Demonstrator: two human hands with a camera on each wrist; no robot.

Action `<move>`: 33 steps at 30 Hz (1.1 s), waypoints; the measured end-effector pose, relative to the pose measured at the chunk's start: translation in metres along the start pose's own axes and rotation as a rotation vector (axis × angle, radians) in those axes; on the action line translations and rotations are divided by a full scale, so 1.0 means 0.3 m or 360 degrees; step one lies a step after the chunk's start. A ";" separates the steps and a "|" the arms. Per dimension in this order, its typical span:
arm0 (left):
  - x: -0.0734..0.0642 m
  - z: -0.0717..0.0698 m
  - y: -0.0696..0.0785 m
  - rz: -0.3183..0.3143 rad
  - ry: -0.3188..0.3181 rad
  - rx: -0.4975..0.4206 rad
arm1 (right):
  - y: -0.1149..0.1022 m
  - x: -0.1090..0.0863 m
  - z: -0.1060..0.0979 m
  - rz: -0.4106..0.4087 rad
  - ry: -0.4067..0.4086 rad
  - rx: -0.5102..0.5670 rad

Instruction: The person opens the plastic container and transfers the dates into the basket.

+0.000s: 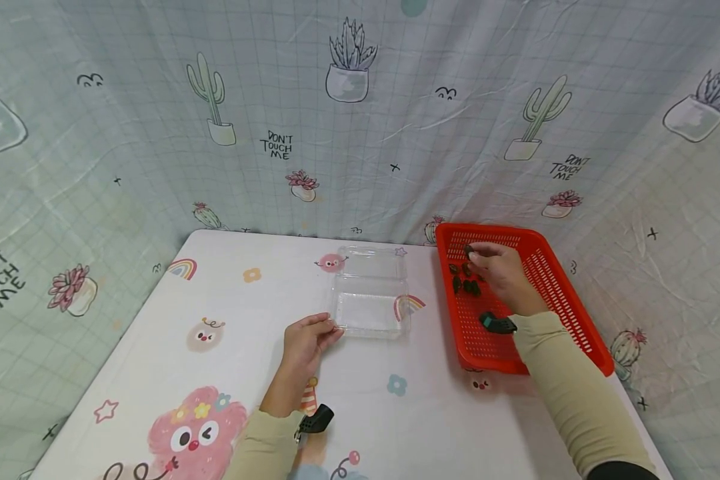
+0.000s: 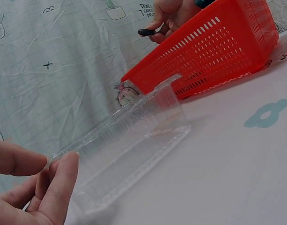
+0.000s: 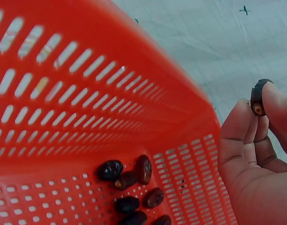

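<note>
Between thumb and fingertips my right hand [image 1: 504, 272] pinches a dark brown date [image 3: 259, 97], held up over the far left part of the red plastic basket [image 1: 486, 365]. Several more dates [image 3: 127, 204] lie on the basket's floor near one corner, glossy and wrinkled. My left hand [image 1: 307, 341] pinches the near left corner of a clear plastic clamshell box [image 1: 369, 313]. The box stands on the table with its lid [image 1: 372, 262] folded back away from me; nothing shows inside it. In the left wrist view, thumb and finger grip the box's thin rim.
The white table [image 1: 228, 373] has printed cartoon figures, flowers and rainbows. A patterned cloth [image 1: 366, 133] with cactus drawings hangs behind it and along both sides. The basket stands at the table's right, its slotted walls rising around the dates.
</note>
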State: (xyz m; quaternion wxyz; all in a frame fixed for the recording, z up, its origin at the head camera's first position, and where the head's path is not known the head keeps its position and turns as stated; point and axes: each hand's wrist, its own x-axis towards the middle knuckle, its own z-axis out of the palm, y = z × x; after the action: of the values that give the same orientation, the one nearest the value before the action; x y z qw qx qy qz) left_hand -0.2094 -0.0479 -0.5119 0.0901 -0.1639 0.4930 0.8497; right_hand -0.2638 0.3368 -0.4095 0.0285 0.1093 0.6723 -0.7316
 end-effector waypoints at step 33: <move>0.011 -0.013 -0.021 0.0002 -0.0008 0.0074 | 0.085 0.041 -0.153 0.0080 0.0267 0.0117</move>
State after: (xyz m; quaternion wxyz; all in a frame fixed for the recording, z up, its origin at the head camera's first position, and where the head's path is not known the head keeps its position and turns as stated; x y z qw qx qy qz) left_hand -0.2098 -0.0483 -0.5202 0.0947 -0.1593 0.5124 0.8385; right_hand -0.2654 0.3813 -0.4402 -0.0135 0.1879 0.6419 -0.7433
